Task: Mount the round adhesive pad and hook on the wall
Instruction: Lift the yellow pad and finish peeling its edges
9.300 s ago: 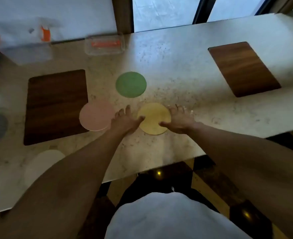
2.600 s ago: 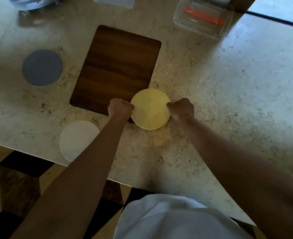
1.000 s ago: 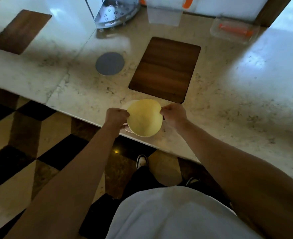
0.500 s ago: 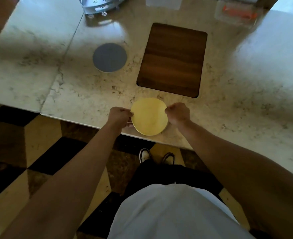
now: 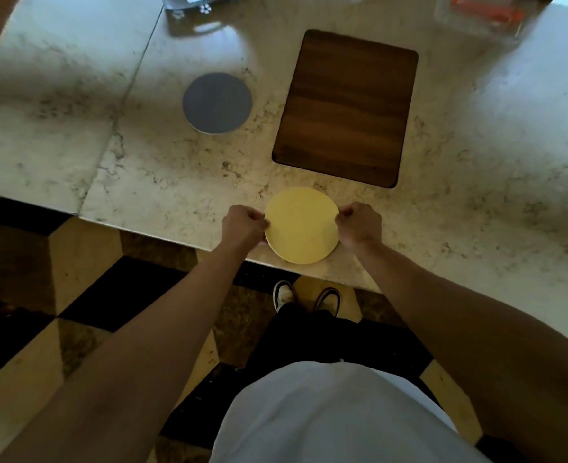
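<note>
Now the yellow round pad faces up toward the camera, flat side showing, pinched at its left rim by the left hand and at its right rim by the right hand, each grip closed on it, over the marble table near its front edge. A wooden board lies just beyond, a grey disc farther left, with open table to the right.

Both bare forearms reach forward and converge, wrists straight. The left hand is curled into a loose fist, knuckles up, fingers pinched closed at its inner side. The right hand mirrors it, fingers curled and pinched inward.
</note>
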`<state>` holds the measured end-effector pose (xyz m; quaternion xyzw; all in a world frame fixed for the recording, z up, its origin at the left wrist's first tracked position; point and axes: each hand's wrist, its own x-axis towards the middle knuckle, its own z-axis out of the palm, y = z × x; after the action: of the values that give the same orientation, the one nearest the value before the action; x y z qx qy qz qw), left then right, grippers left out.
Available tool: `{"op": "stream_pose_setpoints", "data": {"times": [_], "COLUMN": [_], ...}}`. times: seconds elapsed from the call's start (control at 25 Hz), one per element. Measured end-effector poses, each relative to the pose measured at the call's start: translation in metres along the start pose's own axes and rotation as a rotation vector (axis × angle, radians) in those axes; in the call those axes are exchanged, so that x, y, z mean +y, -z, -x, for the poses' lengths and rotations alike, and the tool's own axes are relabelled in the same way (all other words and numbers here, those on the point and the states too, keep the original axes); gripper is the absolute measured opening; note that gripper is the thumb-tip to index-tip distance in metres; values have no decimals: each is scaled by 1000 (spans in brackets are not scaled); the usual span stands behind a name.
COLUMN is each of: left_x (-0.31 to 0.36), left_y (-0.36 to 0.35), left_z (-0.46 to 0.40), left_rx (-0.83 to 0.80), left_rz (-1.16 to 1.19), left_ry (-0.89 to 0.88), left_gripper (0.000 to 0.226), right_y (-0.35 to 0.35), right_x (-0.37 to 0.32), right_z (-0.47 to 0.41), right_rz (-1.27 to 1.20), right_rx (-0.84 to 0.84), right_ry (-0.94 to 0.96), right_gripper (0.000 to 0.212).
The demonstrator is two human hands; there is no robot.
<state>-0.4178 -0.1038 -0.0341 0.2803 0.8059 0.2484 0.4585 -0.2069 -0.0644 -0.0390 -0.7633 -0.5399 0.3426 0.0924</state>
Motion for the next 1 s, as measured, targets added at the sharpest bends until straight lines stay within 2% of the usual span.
{"op": "stream_pose_setpoints", "data": {"times": [0.08,0.2,0.48,0.72,0.88,1.0], "left_x": [0,2,15,19,18,16], "left_y": [-2,-5,-11,-15,-15,-14], "left_z": [0,2,12,17,12,6], "left_rx": [27,77,138,177,195,183], "left_rz": [-73,-177,-333,-348,-290,-253], "left_ry": [-29,-79,-70,-64,-35,5], "left_gripper": [16,3,14,8,4,11], "right_y": [1,3,7,5,3,2], "right_x": [0,-2,-5,-5,-4,-5], "right_z": [0,0,1,-2,-3,-6], "right_rz": [-6,-8,-23,-44,-57,-47], "right_rx": [10,33,64,64,64,59], "right_ry": [19,15,-65,-95,-23,1], "right_gripper": [14,16,17,14,15,15]}}
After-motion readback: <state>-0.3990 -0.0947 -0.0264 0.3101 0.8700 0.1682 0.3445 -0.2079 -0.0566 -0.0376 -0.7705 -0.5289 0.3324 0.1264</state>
